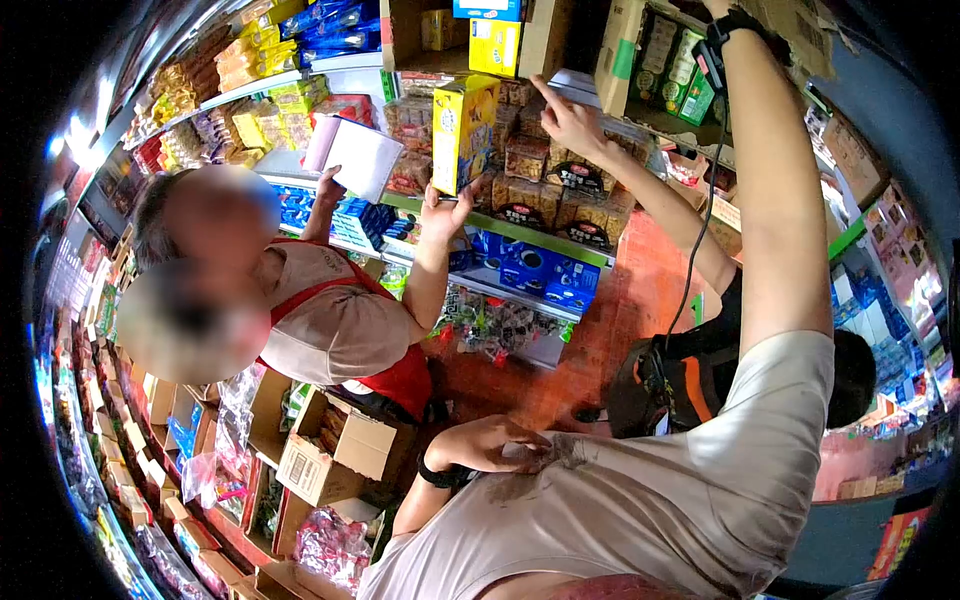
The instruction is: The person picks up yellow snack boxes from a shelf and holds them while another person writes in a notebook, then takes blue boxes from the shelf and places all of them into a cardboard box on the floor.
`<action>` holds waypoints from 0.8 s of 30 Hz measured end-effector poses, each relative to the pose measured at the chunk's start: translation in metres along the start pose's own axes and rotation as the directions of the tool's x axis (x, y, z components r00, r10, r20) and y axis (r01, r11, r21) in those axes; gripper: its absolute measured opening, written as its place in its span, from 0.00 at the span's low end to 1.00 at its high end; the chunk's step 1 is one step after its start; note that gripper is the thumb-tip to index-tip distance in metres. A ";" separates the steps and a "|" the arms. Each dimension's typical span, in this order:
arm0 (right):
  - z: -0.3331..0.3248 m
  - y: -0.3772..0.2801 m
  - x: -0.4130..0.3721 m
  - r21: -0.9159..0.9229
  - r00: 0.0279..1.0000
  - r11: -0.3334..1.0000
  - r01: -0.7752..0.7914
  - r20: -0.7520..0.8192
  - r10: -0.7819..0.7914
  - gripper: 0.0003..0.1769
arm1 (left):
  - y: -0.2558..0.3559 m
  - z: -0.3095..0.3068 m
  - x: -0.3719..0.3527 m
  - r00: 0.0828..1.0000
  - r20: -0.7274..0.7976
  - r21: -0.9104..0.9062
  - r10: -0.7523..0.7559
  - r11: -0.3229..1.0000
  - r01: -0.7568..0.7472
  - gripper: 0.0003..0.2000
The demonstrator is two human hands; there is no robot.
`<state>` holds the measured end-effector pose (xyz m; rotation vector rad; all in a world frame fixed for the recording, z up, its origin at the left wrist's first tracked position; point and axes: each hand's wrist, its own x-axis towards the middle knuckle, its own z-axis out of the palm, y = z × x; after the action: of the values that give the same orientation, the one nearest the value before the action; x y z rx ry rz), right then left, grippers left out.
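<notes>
My left hand (490, 445), with a black band on its wrist, is at my chest. Its fingers are bent against my stained light T-shirt (640, 500) and seem to pinch the cloth. My right arm reaches up to the top right, where my right hand (718, 8) is mostly cut off by the frame edge. A black device with a cable (712, 60) is strapped at that wrist. Nearest to it is an open cardboard box (618, 60) holding green packs (695, 95); whether my fingers touch the box is hidden.
A person in a red apron (395, 385) holds a notepad (355, 155) and has a hand at a yellow box (463, 140). Another person's hand (575, 125) points at the shelf. Snack packs (525, 200) fill the shelves. Open cartons (330, 455) stand lower left.
</notes>
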<state>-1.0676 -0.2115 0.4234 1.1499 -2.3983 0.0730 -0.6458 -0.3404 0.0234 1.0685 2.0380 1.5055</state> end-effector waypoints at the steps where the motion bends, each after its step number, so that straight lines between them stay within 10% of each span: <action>1: -0.011 0.004 -0.004 0.010 1.000 1.000 -0.021 -0.016 0.021 0.41 | 0.001 0.000 0.000 1.000 0.000 -0.003 -0.009 1.000 0.009 0.21; 7: -0.083 0.046 -0.026 0.244 0.986 0.959 -0.146 -0.039 0.160 0.42 | -0.017 -0.005 -0.001 0.991 0.043 0.077 0.128 0.988 -0.131 0.29; 10: -0.095 0.099 -0.035 0.565 0.972 0.801 -0.198 0.007 0.235 0.42 | 0.000 -0.015 0.003 0.993 0.110 -0.009 -0.030 0.999 0.031 0.27; 11: -0.091 0.125 -0.035 0.774 0.972 0.604 -0.189 0.061 0.226 0.42 | 0.001 -0.018 0.005 0.993 0.113 -0.020 -0.018 1.000 0.021 0.27; 12: -0.079 0.163 -0.030 0.967 0.970 -0.209 -0.148 0.183 0.161 0.42 | 0.002 -0.018 0.007 0.988 0.131 -0.022 -0.078 0.996 0.081 0.28; 13: -0.068 0.195 -0.027 0.414 0.958 -0.907 -0.069 0.282 0.056 0.43 | -0.010 -0.014 0.007 0.997 0.079 0.002 0.024 1.000 -0.024 0.30; 17: -0.017 0.280 -0.024 -0.082 0.909 -0.995 0.048 0.416 0.009 0.43 | 0.001 -0.024 0.016 0.992 0.111 0.024 0.053 0.998 -0.056 0.31; 24: 0.012 0.350 -0.025 -0.201 0.890 -0.973 0.112 0.456 0.009 0.44 | -0.001 -0.030 0.019 0.989 0.130 0.120 -0.064 0.992 0.048 0.31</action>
<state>-1.3203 0.0299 0.4557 0.0532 -0.0833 -2.2930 -0.6789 -0.3449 0.0348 1.1145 2.0659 1.2654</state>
